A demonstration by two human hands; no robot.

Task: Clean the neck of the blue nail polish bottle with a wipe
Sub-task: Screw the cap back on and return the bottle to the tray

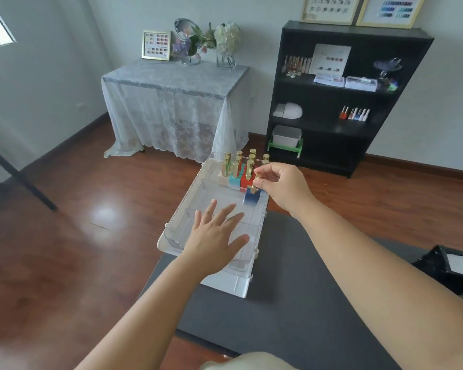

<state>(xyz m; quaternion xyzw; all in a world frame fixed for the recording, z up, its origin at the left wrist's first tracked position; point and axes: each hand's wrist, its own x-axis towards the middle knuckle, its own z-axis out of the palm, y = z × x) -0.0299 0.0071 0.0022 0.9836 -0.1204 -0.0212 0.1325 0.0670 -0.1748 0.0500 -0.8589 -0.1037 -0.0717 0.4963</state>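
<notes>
A: What's around, biggest first?

B: A dark worktop (292,303) carries a clear organizer tray (214,206). At its far end stands a cluster of gold-capped polish bottles (238,169), packed close. No wipe shows anywhere.

A: And the blue nail polish bottle?

B: The blue nail polish bottle (251,200) is at the near edge of that cluster, tilted, over the tray's right side. The right hand (284,188) pinches its gold cap between thumb and fingertips. Whether its base touches the tray, I cannot tell.

A: The left hand?

B: The left hand (217,236) is spread wide and flat, holding nothing, over the tray's near compartment.

A: How will the bottle handle?

B: Probably small, rigid glass, breakable, with a smooth slippery cap. I'd grip the square body when unscrewing, not the cap alone.

A: Obstacles?

B: The neighbouring bottles stand just beside it; a careless lift could topple them.
</notes>
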